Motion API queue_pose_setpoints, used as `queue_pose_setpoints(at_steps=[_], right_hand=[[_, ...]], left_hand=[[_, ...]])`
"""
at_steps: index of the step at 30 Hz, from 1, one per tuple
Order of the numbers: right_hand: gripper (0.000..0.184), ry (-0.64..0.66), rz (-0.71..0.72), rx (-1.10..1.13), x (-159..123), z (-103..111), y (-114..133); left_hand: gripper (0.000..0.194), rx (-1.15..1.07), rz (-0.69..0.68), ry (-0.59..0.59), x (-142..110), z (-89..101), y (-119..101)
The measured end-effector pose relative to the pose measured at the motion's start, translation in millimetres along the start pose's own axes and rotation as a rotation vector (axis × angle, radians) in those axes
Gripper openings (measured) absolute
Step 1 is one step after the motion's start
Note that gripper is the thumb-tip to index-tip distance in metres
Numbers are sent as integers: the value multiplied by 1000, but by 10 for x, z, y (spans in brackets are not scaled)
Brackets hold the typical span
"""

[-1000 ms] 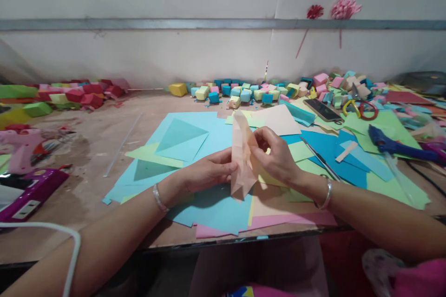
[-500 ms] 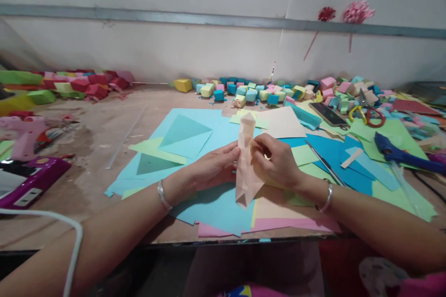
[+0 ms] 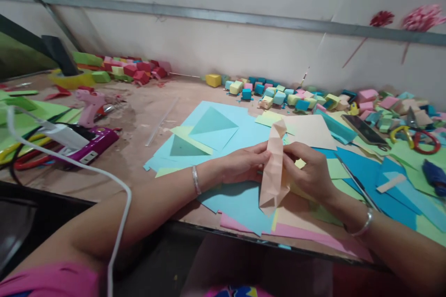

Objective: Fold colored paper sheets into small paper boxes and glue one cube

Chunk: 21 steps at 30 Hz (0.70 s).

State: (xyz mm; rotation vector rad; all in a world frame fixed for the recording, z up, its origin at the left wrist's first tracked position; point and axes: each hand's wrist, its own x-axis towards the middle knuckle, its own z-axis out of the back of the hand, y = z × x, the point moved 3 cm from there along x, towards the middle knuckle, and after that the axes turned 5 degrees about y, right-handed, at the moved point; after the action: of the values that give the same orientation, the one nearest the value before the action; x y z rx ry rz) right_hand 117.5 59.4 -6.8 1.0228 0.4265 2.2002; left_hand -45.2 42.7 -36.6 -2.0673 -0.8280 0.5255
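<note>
My left fingers [image 3: 261, 157] pinch one long edge of the creased peach paper [image 3: 272, 174], and my right fingers [image 3: 296, 149] are bent in against its opposite edge, so it sits between them over the light blue sheets [image 3: 240, 204]. I judge that a steady, gentle left pinch, with the right thumb pressing along each crease, keeps the folds crisp without crushing the flared end below my fingers.
</note>
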Motion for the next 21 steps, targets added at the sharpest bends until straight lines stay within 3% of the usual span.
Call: queue_pose_setpoints(at_steps=[6, 10, 13, 17, 21], right_hand=[[16, -2, -33, 56, 17, -2, -46], [11, -10, -54, 41, 18, -17, -32], [6, -23, -179, 141, 16, -40, -54], [28, -26, -388, 421, 30, -72, -101], [16, -26, -367, 373, 61, -39, -61]], left_hand=[[48, -1, -30, -57, -20, -70, -49], [42, -7, -22, -51, -19, -54, -58], [40, -8, 20, -10, -14, -27, -44], [39, -24, 40, -4, -18, -11, -56], [36, -7, 38, -26, -27, -7, -69]])
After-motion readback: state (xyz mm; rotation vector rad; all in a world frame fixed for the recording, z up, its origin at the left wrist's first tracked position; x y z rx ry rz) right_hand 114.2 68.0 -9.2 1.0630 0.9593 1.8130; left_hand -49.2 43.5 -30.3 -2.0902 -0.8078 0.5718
